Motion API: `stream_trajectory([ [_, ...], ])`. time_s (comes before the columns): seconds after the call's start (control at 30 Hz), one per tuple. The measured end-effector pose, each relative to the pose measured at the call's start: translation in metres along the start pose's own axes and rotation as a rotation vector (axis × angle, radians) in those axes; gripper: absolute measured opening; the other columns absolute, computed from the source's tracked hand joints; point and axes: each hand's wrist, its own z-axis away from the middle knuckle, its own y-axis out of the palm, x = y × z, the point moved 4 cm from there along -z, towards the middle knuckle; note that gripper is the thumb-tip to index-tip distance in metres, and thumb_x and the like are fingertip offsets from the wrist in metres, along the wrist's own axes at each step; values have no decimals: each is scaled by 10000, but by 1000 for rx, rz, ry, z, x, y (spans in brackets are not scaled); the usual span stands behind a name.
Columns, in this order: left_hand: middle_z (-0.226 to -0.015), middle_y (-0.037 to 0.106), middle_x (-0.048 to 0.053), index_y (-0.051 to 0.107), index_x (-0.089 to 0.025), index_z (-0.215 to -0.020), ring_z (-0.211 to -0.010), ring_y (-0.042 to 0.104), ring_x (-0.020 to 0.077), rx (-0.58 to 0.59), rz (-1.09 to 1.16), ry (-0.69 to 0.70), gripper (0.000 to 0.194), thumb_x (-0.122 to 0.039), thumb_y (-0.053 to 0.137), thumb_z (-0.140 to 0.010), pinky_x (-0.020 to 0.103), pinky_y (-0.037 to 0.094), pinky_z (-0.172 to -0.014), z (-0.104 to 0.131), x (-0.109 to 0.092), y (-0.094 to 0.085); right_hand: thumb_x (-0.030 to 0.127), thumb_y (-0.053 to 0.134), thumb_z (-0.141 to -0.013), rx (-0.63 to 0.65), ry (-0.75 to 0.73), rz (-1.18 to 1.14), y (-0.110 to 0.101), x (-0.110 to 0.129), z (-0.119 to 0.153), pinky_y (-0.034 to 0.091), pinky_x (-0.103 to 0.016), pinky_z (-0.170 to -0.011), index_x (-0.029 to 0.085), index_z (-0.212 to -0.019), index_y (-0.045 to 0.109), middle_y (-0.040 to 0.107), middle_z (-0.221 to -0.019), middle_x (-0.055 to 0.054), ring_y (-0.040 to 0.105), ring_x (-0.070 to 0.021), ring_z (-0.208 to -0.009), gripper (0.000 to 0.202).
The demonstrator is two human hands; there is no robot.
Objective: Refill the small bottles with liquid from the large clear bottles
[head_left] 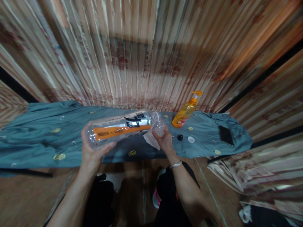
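A large clear plastic bottle [121,126] is held on its side above the front part of a cloth-covered surface [78,126], between a person's two bare hands. The left hand's [91,155] grip is wrapped around the broad base, thumb along the near side, probably because that end is widest and needs support from below. The right hand's [165,138] grip is narrower, its fingers closed around a small clear plastic piece [160,127] at the bottle's neck, likely to keep the two in line; whether it is a cup, a funnel or something else is unclear. The bottle wears an orange label [106,132] with black print; its clear walls show no coloured liquid, and it looks empty, though glare makes that uncertain. A white sheet [152,141] lies under the right hand. Beyond it, to the right, a pump bottle [185,114] holds see-through yellow-orange liquid and stands upright on its base, which presumably keeps its contents settled. Nearer the front edge, a small black piece [180,137] and a white disc [191,139] lie side by side, apart. Farther right rests a dark phone [226,135]. Behind everything hangs a pleated, patterned curtain [142,60].
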Motion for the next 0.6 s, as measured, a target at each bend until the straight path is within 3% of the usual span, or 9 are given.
stream_trajectory([
  [0.1,-1151,641,19,525,-327,-1370,-646,608,102,4,0,-76,1113,-295,1027,-376,163,491,-420,0,1,1,374,789,-787,0,-4,-2,0,0,0,621,-432,-896,172,-1277,625,804,-1127,-129,777,-332,-1040,554],
  [0.27,-1080,636,-3,548,-315,-1329,-612,566,81,-67,-1,-90,1144,-321,1030,-292,168,508,-436,2,-3,3,369,790,-786,-7,-7,-6,1,-1,1,623,-451,-902,181,-1271,622,802,-1142,-136,776,-338,-1044,547],
  [0.4,-1126,637,15,557,-322,-1336,-685,608,109,-51,6,-84,1111,-315,1030,-330,178,536,-475,2,-2,2,369,778,-793,-5,-24,-19,2,-1,1,624,-463,-901,196,-1276,623,802,-1148,-130,777,-333,-1035,537],
  [0.6,-1081,630,-1,544,-320,-1330,-609,562,88,-51,2,-106,1136,-302,1031,-304,176,500,-425,1,-3,2,415,758,-806,-4,-33,-15,2,-2,1,620,-449,-910,160,-1306,614,799,-1150,-147,771,-338,-1055,580],
])
